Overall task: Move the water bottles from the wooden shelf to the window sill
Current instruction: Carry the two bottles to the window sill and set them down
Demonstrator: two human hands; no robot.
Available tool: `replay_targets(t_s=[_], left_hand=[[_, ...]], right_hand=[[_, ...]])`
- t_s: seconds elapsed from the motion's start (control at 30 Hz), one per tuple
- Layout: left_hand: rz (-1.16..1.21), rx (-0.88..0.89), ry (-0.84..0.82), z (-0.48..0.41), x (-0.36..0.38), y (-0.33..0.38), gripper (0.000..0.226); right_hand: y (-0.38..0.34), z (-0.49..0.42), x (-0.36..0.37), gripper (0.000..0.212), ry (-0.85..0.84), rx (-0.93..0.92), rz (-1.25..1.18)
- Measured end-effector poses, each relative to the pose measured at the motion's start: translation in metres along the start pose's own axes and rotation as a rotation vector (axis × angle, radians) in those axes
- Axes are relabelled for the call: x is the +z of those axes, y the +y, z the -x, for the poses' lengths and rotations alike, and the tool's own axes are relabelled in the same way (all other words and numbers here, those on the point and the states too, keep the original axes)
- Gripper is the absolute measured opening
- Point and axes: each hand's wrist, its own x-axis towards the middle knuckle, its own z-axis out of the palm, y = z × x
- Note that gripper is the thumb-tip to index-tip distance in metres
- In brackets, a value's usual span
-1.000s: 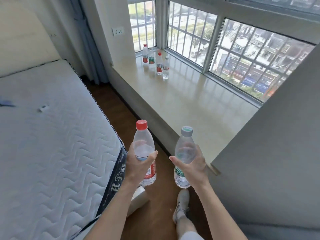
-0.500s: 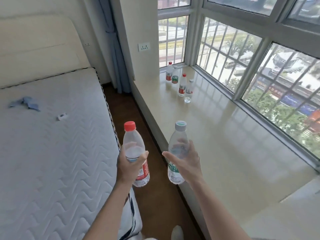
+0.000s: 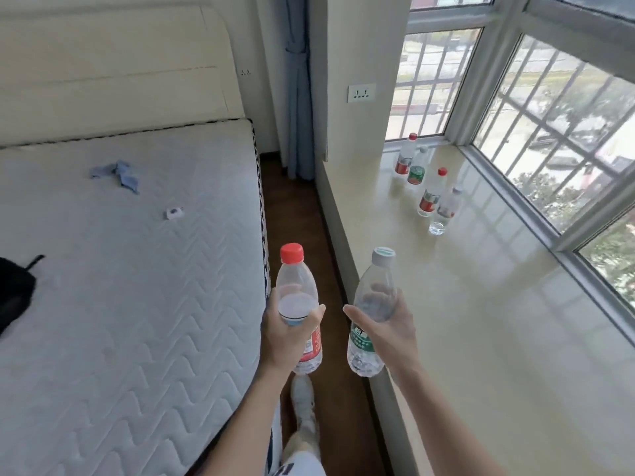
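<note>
Transport is the step in hand: the person is standing on the strip of floor (image 3: 305,214) between the bed (image 3: 137,286) and the window sill (image 3: 498,321), carrying one bottle in each hand. The left hand (image 3: 285,333) is wrapping its grip round the middle of the red-capped bottle (image 3: 296,286), fingers and thumb curling about the barrel. The right hand (image 3: 390,326) is holding the green-labelled bottle (image 3: 376,290) in the same way, its thumb stretching across the front. Both bottles are hanging upright in the air beside the sill's near edge, and neither is resting on it. Four bottles (image 3: 432,192) are already standing in a loose row at the far end of the sill, close to the window corner. By my judgement the next move is calling for a reach forward and to the right. Each base should go down flat beside that row, and the grip should loosen only once the bottle is standing by itself. Both carried bottles are wearing their caps. The red-capped one is showing a water line at about finger level, with its upper part empty. The level in the other is hard to read, and the fill of those on the sill is too small to tell.
</note>
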Motion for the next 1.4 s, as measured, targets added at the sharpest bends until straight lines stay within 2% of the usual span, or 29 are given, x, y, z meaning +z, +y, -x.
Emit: replay_targets(t_s=[0.33, 0.5, 0.6, 0.7, 1.07, 1.23, 1.4], left_hand=[[0.048, -0.023, 0.045, -0.179, -0.015, 0.015, 0.051], [0.045, 0.022, 0.040, -0.278, -0.025, 0.027, 0.055], [0.061, 0.007, 0.014, -0.325, -0.023, 0.026, 0.062], [0.053, -0.005, -0.038, -0.364, -0.017, 0.026, 0.055], [0.028, 0.007, -0.165, -0.525, 0.036, 0.026, 0.052], [-0.004, 0.025, -0.280, -0.618, 0.077, 0.047, 0.053], [-0.035, 0.039, -0.371, -0.708, 0.129, 0.074, 0.053]], right_hand=[[-0.052, -0.160, 0.093, 0.052, -0.076, -0.091, 0.050], [-0.085, -0.246, 0.137, 0.067, -0.070, -0.139, 0.126], [-0.094, -0.286, 0.151, 0.069, -0.057, -0.133, 0.113], [-0.100, -0.321, 0.159, 0.070, -0.032, -0.108, 0.104], [-0.107, -0.475, 0.186, 0.073, 0.085, -0.093, 0.077], [-0.115, -0.571, 0.182, 0.074, 0.203, -0.075, 0.006], [-0.125, -0.665, 0.166, 0.074, 0.251, -0.037, 0.004]])
